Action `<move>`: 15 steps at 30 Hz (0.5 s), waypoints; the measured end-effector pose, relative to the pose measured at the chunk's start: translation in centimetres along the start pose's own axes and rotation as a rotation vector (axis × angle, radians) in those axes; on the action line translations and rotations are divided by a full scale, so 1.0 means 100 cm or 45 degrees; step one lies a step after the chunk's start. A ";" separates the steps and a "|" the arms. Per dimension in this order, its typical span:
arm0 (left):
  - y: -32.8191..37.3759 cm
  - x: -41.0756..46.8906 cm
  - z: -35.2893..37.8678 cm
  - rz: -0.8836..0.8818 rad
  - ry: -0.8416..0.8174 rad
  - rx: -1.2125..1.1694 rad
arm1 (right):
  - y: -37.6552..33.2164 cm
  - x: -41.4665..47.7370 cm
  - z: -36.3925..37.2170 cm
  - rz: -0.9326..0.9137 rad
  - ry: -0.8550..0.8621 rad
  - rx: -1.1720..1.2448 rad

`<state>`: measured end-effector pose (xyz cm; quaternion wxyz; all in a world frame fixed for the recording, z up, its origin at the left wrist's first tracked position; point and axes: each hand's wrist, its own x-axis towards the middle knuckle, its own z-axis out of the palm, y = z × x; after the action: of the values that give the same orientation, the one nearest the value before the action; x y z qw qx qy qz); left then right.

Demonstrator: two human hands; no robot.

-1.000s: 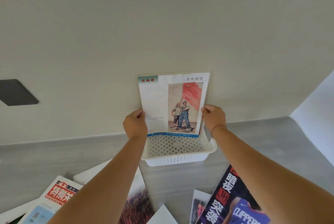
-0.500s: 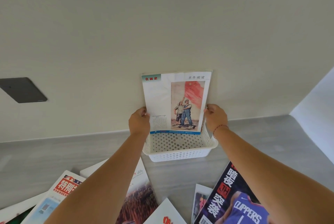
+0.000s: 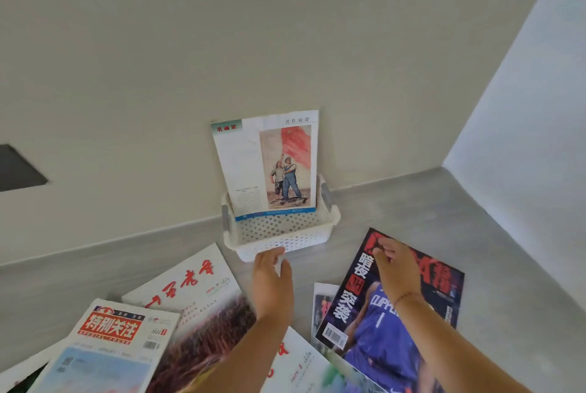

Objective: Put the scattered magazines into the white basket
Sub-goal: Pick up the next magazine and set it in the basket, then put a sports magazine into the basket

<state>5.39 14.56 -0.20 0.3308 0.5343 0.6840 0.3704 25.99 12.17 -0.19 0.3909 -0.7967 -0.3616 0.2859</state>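
Observation:
A white perforated basket [image 3: 285, 238] stands on the grey counter against the wall. A magazine with a red-flag painting [image 3: 269, 164] stands upright in it, leaning on the wall. My left hand [image 3: 272, 281] hovers just in front of the basket, fingers apart, holding nothing. My right hand [image 3: 396, 265] is over the top of a dark basketball magazine [image 3: 390, 307] lying right of the basket, fingers loosely curled; I cannot tell whether it touches the cover. Several more magazines lie at the front left, among them a white one with red script [image 3: 190, 284] and one with a red title block [image 3: 111, 338].
A pale wall runs behind the counter [image 3: 412, 208], with a second wall closing the right side [image 3: 523, 138]. A dark panel [image 3: 19, 170] is set in the wall at far left. A small magazine [image 3: 323, 300] peeks out under the basketball one.
Both hands have let go of the flag magazine, which now stands in the basket, and have drawn back toward me. The view has tilted down, showing more magazines.

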 end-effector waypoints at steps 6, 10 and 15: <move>-0.005 -0.034 0.035 -0.157 -0.447 0.111 | 0.062 -0.039 -0.040 0.296 0.231 -0.127; 0.000 -0.033 0.053 -0.151 -0.693 0.315 | 0.085 -0.053 -0.058 0.455 0.283 -0.052; 0.011 -0.021 0.078 -0.103 -0.758 0.476 | 0.103 -0.053 -0.069 0.590 0.345 0.110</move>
<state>12.96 13.86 -3.07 0.4265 0.6426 0.6342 0.0535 31.65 0.55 -4.12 0.3935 -0.8718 -0.1013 0.2737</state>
